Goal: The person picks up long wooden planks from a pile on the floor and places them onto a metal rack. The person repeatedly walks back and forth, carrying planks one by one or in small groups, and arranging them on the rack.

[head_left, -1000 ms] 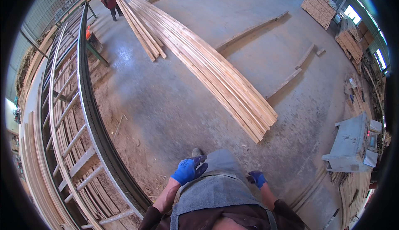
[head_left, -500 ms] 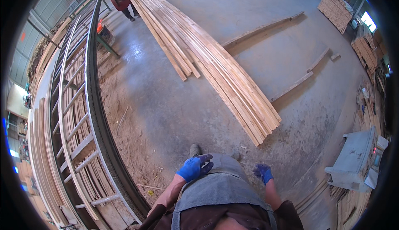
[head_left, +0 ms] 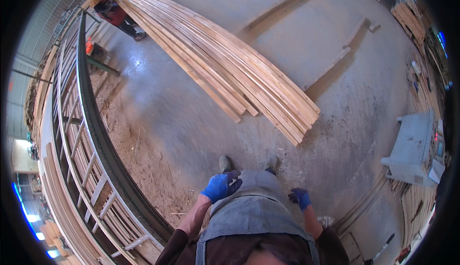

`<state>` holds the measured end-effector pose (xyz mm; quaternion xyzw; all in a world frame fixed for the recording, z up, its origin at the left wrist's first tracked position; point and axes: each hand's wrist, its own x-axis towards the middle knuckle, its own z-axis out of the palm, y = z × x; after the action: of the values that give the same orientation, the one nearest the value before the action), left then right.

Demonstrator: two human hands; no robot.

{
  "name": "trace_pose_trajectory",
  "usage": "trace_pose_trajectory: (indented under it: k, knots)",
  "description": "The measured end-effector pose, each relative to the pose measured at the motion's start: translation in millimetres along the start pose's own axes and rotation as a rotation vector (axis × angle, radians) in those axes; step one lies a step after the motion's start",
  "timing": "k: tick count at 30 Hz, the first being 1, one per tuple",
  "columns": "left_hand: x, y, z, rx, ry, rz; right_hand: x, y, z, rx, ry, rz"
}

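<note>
My left hand [head_left: 221, 187], in a blue glove with dark fingers, hangs in front of my grey apron [head_left: 254, 212]. Its fingers are apart and it holds nothing. On the apron's other side my right hand [head_left: 300, 198], gloved the same way, is also open and holds nothing. Ahead of me a stack of long pale wooden boards [head_left: 268, 80] slants from the far left toward my feet. Several looser boards [head_left: 206, 85] lie along its left side. At their far end a co-worker [head_left: 112, 13] in a red apron stands with hands near the board ends.
A long metal roller conveyor [head_left: 88, 121] runs down my left, with sawdust [head_left: 127, 140] beside it. Wooden beams [head_left: 287, 9] lie on the floor beyond the stack. At right stands a grey machine cabinet [head_left: 412, 143]. An orange-topped bucket [head_left: 98, 52] sits by the conveyor.
The looser boards have slid nearer to me along the stack, and the co-worker has come closer. My view has shifted; both my hands stay empty by the apron.
</note>
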<state>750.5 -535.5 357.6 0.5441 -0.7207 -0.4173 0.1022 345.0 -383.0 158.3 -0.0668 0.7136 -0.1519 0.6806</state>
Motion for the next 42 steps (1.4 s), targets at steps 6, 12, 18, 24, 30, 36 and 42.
trace_pose_trajectory:
  k: [6,12,18,24,30,36,42]
  knots:
    - [7.9,-19.8,-0.8,-0.053,-0.083,-0.080,-17.4,3.3,21.1,0.029,0.042,0.015]
    - [8.3,-27.2,-1.2,-0.092,-0.114,-0.074,-16.8,11.1,23.3,0.070,0.069,0.034]
    - [11.4,-25.1,-2.2,-0.064,-0.140,-0.093,-15.6,11.8,30.7,0.095,0.053,0.045]
    - [12.1,-32.0,7.6,-0.037,-0.111,-0.109,2.6,17.8,28.8,0.122,-0.005,0.053]
    - [25.9,-26.4,16.8,-0.065,-0.184,-0.284,58.5,22.9,7.2,0.044,-0.027,0.162]
    - [49.6,-73.8,50.4,-0.102,-0.083,-0.329,113.6,-3.1,-6.4,0.028,-0.007,0.118]
    - [109.2,-167.5,111.8,0.148,-0.067,-0.314,207.8,-28.4,27.3,0.090,0.051,0.067]
